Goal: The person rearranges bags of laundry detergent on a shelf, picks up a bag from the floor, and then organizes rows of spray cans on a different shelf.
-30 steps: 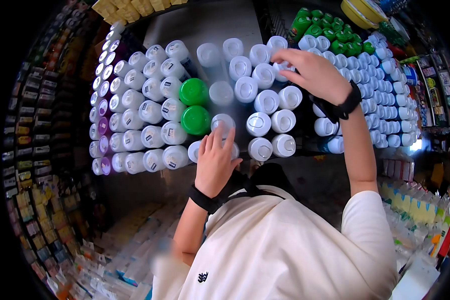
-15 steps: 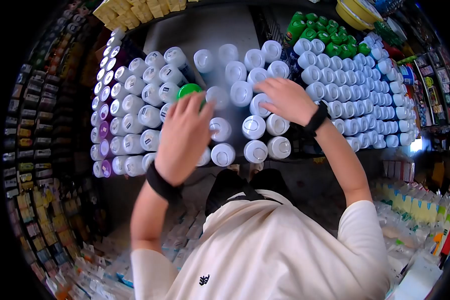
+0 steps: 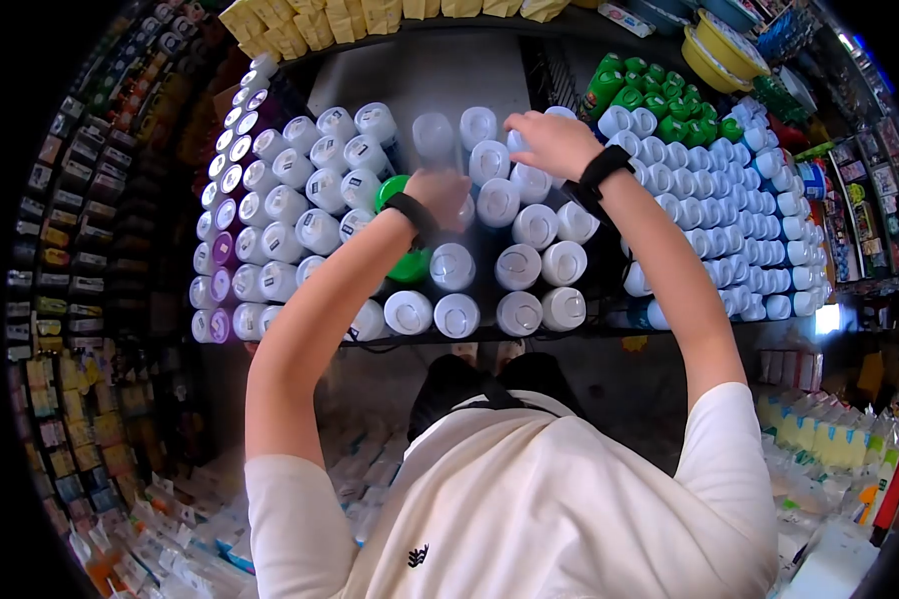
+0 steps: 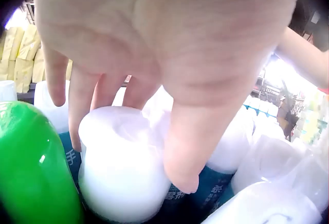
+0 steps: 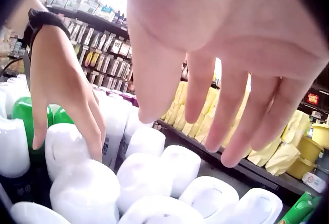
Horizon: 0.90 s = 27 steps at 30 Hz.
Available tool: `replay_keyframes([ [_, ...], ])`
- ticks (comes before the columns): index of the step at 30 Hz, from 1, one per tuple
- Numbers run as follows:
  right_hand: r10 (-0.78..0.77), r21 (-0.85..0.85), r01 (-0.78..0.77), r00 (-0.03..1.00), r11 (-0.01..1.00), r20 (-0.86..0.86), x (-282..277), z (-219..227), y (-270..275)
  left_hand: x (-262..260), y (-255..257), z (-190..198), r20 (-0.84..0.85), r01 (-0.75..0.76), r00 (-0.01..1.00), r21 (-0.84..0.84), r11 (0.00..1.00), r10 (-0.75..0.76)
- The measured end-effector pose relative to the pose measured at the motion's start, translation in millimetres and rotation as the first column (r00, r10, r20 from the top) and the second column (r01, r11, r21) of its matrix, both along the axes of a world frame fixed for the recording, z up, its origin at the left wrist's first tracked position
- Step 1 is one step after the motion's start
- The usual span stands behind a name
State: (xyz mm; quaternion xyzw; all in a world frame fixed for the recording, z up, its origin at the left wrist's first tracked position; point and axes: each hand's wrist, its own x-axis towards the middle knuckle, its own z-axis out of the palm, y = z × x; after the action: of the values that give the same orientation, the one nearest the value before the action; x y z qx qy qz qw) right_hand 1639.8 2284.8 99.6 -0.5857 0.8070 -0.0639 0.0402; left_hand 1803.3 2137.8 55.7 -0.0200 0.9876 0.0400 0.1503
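Rows of white-capped bottles [image 3: 514, 265] fill a shelf in front of me, with two green-capped bottles [image 3: 408, 266] among them. My left hand [image 3: 445, 192] reaches in just past the green caps. In the left wrist view the left hand [image 4: 144, 80] hangs spread over one white cap [image 4: 121, 162], thumb to one side and fingers to the other, beside a green cap [image 4: 31, 167]. My right hand [image 3: 544, 140] is further back over the far rows. Seen from the right wrist, the right hand [image 5: 205, 80] hovers above the white caps [image 5: 149, 175] with straight, spread fingers, holding nothing.
More green-capped bottles [image 3: 659, 85] and white-capped ones [image 3: 749, 210] stand to the right. Yellow packets [image 3: 300, 15] and yellow tubs [image 3: 719, 40] sit on the shelf above. Purple bottles [image 3: 220, 250] line the left end. Lower shelves of goods [image 3: 829, 419] run along the aisle on both sides.
My left hand has moved up and to the right, from the front rows by the green caps deeper into the white caps. My right hand has shifted up to the far rows.
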Motion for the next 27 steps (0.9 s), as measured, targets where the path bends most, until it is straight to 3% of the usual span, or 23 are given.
replay_keyframes([
  [5, 0.139, 0.134, -0.117, 0.976, 0.984, -0.167, -3, -41, -36, -4, -7, -13, -0.08, 0.022, 0.997, 0.044, 0.999, -0.018],
  [9, 0.043, 0.206, -0.019, 0.993, 0.978, -0.112, 7, -51, -52, -5, -12, -17, -0.177, -0.001, 0.984, 0.11, 0.994, 0.021],
  [15, -0.06, 0.309, 0.081, 0.995, 0.948, -0.075, 13, -45, -70, -14, -16, -17, -0.145, -0.098, 0.982, 0.156, 0.983, 0.121],
  [21, 0.016, 0.208, 0.001, 0.997, 0.978, -0.081, 0, -49, -72, -22, -22, -18, -0.172, -0.135, 0.972, 0.163, 0.977, 0.163],
  [27, -0.012, 0.193, 0.026, 0.997, 0.981, -0.071, -4, -49, -72, -34, -41, -32, -0.285, -0.151, 0.94, 0.148, 0.977, 0.188],
])
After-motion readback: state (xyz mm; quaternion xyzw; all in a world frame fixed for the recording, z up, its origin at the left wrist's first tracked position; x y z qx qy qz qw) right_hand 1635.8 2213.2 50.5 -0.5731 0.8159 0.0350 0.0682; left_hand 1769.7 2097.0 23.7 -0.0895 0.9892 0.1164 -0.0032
